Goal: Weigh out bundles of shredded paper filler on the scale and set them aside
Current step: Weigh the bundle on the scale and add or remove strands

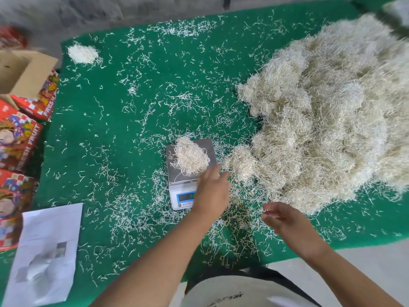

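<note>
A small digital scale [174, 173] with a steel plate stands on the green table [110, 111]. A loose bundle of shredded paper [190, 156] lies on its plate. My left hand [211, 189] hovers over the scale's front right corner, fingers stretched toward the bundle and covering part of the display. My right hand [285, 220] is lower right, with its fingers loosely bent over scattered shreds; a few strands may be at its fingertips. The big heap of shredded paper [332, 120] fills the right side of the table. A small bundle [82, 53] lies at the far left corner.
Loose shreds are scattered all over the green cloth. A white paper bag [44, 253] lies at the near left. Red fruit cartons [17, 140] and an open cardboard box [20, 74] stand beyond the table's left edge.
</note>
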{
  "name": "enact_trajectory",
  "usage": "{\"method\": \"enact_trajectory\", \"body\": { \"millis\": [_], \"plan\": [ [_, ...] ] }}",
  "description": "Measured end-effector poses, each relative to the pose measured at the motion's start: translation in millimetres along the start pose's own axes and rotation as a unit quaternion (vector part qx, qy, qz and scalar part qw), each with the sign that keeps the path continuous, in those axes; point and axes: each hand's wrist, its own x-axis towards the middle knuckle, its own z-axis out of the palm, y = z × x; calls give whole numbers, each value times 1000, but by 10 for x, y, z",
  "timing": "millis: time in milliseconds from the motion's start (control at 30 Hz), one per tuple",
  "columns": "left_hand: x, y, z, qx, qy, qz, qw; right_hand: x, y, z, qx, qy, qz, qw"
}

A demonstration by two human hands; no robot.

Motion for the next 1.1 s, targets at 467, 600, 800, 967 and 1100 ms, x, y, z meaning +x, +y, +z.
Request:
{"method": "enact_trajectory", "body": {
  "millis": [467,600,800,967,1100],
  "plan": [
    [605,-762,-221,-66,-42,-224,971,-52,-43,68,-21,-17,6,1000],
    [332,-432,-263,-192,-67,-179,963,-2,-71,49,-13,-11,-6,1000],
    [-228,129,-599,-347,-267,-123,891,91,-167,8,100,11,-15,995],
    [-428,337,-677,-505,-315,-191,781,179,-248,26,84,-7,18,996],
    [-491,350,-691,-581,-356,-226,697,280,-235,58,133,14,38,990]
  ]
}}
